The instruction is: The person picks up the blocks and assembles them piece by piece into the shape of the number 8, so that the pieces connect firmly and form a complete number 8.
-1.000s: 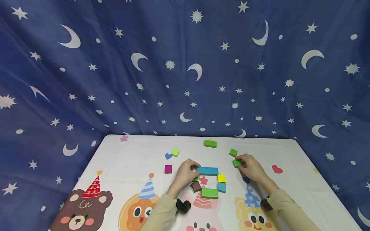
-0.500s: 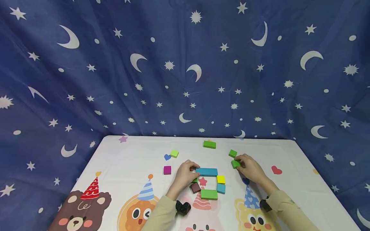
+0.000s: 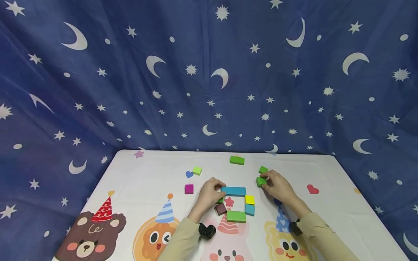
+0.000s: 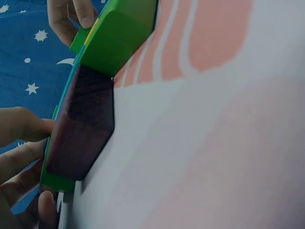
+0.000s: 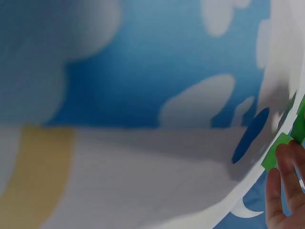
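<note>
My left hand (image 3: 209, 195) has its thumb and a finger curled at the left end of a long blue block (image 3: 233, 191), pinching it. Just under that thumb a green block (image 3: 220, 200) partly shows, and it also sits by the fingers in the left wrist view. A dark brown block (image 4: 83, 124) stands nearest that wrist camera. Further right, my right hand (image 3: 279, 186) pinches a small green block (image 3: 260, 182) between thumb and fingers. In the right wrist view, the fingertips meet a green block (image 5: 276, 151) at the right edge.
A yellow block (image 3: 249, 199), a small blue block (image 3: 249, 210) and a long green block (image 3: 236, 216) complete a ring. Around it lie a magenta block (image 3: 189, 189), a lime block (image 3: 197, 170), another long green block (image 3: 237, 160) and a small green block (image 3: 263, 169).
My right hand has shifted slightly left with the small green block, toward the ring of blocks. The left hand keeps its place at the blue block's end.
</note>
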The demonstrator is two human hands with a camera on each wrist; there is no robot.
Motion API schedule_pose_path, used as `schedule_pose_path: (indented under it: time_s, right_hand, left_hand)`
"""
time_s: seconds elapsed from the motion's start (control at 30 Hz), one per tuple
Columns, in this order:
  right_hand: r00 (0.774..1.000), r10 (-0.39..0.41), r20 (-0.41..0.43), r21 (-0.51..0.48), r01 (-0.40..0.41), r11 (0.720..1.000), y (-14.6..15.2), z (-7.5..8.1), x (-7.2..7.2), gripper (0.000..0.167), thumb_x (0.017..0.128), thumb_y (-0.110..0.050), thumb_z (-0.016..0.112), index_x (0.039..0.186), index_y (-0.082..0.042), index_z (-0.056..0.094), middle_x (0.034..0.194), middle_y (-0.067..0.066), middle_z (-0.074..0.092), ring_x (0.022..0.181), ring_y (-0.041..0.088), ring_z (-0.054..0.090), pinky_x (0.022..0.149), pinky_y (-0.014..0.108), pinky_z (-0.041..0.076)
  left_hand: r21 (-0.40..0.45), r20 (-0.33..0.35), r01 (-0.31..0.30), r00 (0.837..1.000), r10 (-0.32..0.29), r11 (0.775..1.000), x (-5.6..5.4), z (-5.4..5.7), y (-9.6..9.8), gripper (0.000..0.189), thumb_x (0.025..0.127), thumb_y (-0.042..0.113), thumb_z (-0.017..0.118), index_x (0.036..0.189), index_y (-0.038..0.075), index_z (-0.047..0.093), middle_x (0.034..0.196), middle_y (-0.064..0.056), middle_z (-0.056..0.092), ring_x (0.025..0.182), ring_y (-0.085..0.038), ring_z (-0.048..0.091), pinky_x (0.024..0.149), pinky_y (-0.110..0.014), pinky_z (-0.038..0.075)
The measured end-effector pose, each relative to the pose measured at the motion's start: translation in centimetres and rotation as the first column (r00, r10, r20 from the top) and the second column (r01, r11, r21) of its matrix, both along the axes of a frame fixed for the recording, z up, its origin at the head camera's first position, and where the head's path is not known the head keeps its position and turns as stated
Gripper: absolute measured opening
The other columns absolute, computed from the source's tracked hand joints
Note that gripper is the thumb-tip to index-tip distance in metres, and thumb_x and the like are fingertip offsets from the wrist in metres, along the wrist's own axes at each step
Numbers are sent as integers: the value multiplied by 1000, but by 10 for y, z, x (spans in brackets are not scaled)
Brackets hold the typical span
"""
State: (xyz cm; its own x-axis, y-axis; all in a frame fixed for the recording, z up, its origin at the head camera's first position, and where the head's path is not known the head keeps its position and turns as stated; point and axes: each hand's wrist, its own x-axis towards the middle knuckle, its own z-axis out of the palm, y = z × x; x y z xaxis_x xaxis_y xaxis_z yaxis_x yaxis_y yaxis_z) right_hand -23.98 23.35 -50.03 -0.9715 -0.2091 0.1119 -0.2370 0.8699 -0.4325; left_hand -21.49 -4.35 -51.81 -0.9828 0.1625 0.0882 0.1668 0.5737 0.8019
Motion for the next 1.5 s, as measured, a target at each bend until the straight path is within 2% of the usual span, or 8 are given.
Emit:
schedule_pose_path:
  time_s: [0.3,0.8,1.07,1.5]
  right_hand:
    - [1000,15,-10,-15,-15,1000,-13,3,1,36,80,-11,74,115,-9,65,110,7,64,94,22,61,82,42,52]
    - [999,38,-3,-27,-38,999,-34,3,0,35,79,-12,75,113,-12,66,102,2,63,91,18,59,81,38,52]
    - [998,58,7,-31,-58,998,-40,1,-1,32,79,-12,76,110,-11,66,103,1,64,89,16,59,81,37,51]
    - [998,66,21,-25,-66,998,-45,-3,0,32,79,-14,77,109,-12,66,102,-1,63,88,14,57,80,35,50]
  left_hand:
    - [9,1,6,1000,-6,1000,-2,0,0,21,75,10,75,96,8,73,87,-5,60,77,-11,47,69,-22,40]
    - [-4,14,7,1000,-7,1000,-3,0,-1,21,75,10,75,96,8,73,84,-4,58,75,-10,45,68,-21,38]
    - [7,22,3,1000,-4,1000,-3,-2,0,21,75,9,75,96,8,73,86,-4,59,77,-11,48,68,-22,40]
    - [9,30,-3,1000,3,1000,-3,0,0,21,74,9,75,95,8,73,83,-4,57,74,-10,44,66,-21,37]
